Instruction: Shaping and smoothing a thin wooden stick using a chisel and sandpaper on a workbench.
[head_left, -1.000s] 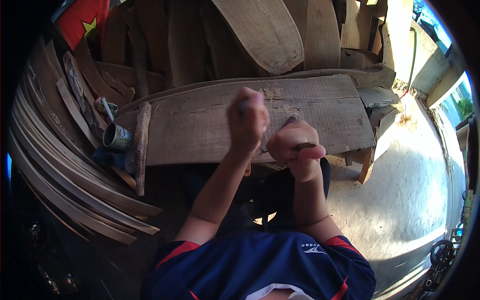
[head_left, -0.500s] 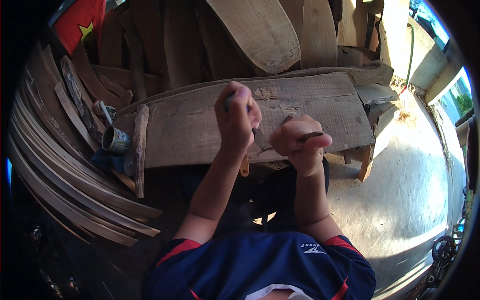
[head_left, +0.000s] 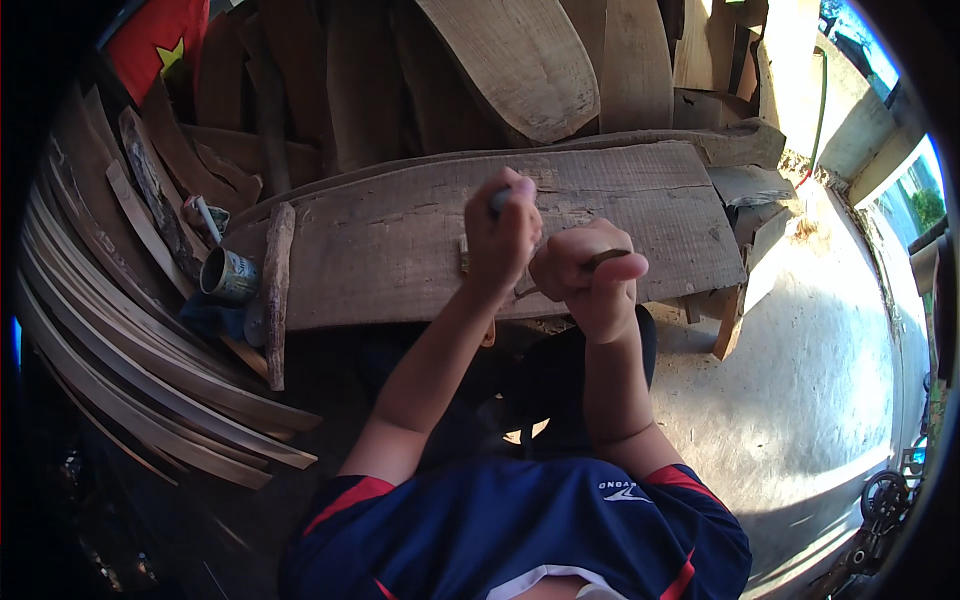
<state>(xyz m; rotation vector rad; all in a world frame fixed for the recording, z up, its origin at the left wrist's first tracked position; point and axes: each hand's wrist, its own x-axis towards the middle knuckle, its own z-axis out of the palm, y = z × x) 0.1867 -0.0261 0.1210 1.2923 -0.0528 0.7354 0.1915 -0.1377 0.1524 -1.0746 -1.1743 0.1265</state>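
Note:
My left hand (head_left: 502, 228) is closed over the board, wrapped round a tool; the rounded grey end (head_left: 499, 200) of its handle shows above my fist. My right hand (head_left: 592, 280) sits close beside it, also closed. A slim brown piece (head_left: 606, 257) pokes out by my right thumb, the rest hidden in my fingers. Between the two hands a thin strip (head_left: 526, 293) shows, too small to tell which hand has it. Both hands are above a broad wooden board (head_left: 380, 240), at its near side. By my left forearm, a pale wood bit (head_left: 464, 255) is partly hidden.
Left of the board stand a rough wooden stick (head_left: 278, 300), an open tin can (head_left: 229, 275) and a stack of curved wooden strips (head_left: 150, 360). Wooden planks (head_left: 520, 70) lean at the back. A red flag (head_left: 150, 50) hangs far left. Concrete floor (head_left: 790, 360) lies right.
My left hand has moved right, close to my right hand, and the blade seen below it earlier is hidden. My right hand has shifted slightly left.

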